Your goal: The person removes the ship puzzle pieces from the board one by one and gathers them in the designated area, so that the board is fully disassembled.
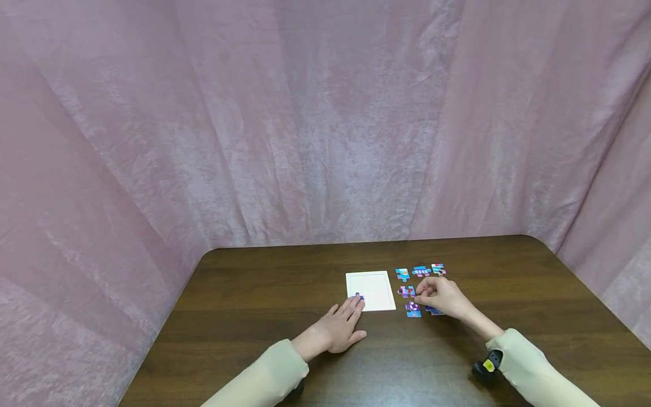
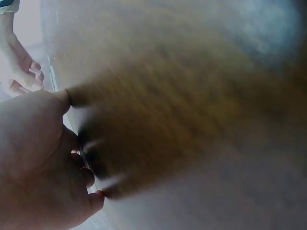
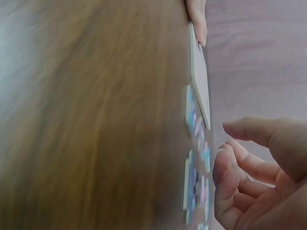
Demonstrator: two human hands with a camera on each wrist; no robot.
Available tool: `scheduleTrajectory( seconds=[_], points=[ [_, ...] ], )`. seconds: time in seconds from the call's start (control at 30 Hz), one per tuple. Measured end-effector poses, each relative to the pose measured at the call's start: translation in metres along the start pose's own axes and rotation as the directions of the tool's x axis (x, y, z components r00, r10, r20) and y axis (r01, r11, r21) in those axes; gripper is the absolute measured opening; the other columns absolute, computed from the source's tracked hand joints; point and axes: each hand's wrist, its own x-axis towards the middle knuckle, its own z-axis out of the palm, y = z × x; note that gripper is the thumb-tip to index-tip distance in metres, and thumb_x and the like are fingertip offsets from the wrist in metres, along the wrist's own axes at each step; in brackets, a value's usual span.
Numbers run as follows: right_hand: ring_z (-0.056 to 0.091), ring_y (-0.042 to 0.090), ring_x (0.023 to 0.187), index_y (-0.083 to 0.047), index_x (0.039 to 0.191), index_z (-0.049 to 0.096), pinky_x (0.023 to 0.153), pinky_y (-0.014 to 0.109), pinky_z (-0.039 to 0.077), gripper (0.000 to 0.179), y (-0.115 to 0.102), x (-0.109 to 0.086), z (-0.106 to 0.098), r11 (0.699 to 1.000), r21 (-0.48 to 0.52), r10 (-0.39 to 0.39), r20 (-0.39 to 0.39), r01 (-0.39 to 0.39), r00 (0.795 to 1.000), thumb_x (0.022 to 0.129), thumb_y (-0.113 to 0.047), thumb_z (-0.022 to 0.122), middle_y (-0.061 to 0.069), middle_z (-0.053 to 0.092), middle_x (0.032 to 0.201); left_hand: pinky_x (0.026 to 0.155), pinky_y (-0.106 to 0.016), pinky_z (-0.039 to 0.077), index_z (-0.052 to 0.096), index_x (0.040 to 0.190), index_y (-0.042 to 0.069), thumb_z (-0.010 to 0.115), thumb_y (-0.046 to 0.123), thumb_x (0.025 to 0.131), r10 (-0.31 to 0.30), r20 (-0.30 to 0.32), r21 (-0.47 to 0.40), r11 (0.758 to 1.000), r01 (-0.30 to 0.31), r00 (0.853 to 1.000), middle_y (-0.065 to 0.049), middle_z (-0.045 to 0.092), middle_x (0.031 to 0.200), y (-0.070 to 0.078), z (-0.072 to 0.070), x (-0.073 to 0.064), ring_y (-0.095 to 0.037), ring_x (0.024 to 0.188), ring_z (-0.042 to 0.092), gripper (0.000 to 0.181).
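Observation:
My left hand (image 1: 342,328) lies with straight fingers over the near left corner of a square white puzzle tray (image 1: 377,289). Its fingertips touch a purple puzzle piece (image 1: 359,296) there and cover part of it. Over the loose pieces to the right of the tray is my right hand (image 1: 443,296), fingers loosely bent. In the right wrist view its thumb (image 3: 244,128) and fingers are apart with nothing between them. Closest to it are a pink and purple puzzle piece (image 1: 406,291), a purple and blue puzzle piece (image 1: 413,310) and a dark blue puzzle piece (image 1: 433,310), partly hidden under the hand.
Further back lie a light blue puzzle piece (image 1: 403,274), a striped puzzle piece (image 1: 421,271) and a multicoloured puzzle piece (image 1: 438,268). All sit on a dark wooden table (image 1: 264,282). A pink curtain (image 1: 325,124) hangs behind its far edge.

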Motion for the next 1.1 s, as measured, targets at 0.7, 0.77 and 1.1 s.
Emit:
scheduleTrajectory(
  seconds=[0.7, 0.77, 1.1],
  points=[
    [0.064, 0.009, 0.077, -0.002, 0.096, 0.064, 0.067, 0.020, 0.051, 0.016, -0.024, 0.015, 0.023, 0.973, 0.136, -0.211, 0.179, 0.188, 0.961, 0.085, -0.009, 0.071, 0.004, 0.068, 0.086, 0.118, -0.044, 0.028, 0.015, 0.155, 0.009, 0.033, 0.050, 0.102, -0.009, 0.024, -0.009, 1.000, 0.009, 1.000, -0.007, 0.011, 0.164, 0.000, -0.002, 0.003, -0.019, 0.151, 0.014, 0.070],
    [0.065, 0.010, 0.079, -0.001, 0.098, 0.063, 0.068, 0.020, 0.052, 0.016, -0.026, 0.015, 0.025, 0.969, 0.159, -0.223, 0.210, 0.192, 0.952, 0.086, -0.009, 0.070, 0.004, 0.068, 0.088, 0.118, -0.043, 0.028, 0.016, 0.155, 0.009, 0.035, 0.050, 0.102, -0.011, 0.026, -0.005, 1.000, 0.011, 1.000, -0.007, 0.012, 0.164, 0.001, -0.003, 0.002, -0.018, 0.151, 0.016, 0.070],
    [0.069, 0.017, 0.088, 0.001, 0.105, 0.063, 0.072, 0.021, 0.054, 0.020, -0.032, 0.017, 0.025, 0.965, 0.159, -0.248, 0.323, 0.206, 0.913, 0.090, -0.012, 0.066, 0.012, 0.069, 0.099, 0.117, -0.042, 0.030, 0.019, 0.155, 0.008, 0.038, 0.051, 0.101, -0.008, 0.013, 0.015, 1.000, 0.007, 1.000, -0.008, 0.015, 0.163, 0.001, -0.006, 0.000, -0.019, 0.150, 0.018, 0.071]
  ],
)
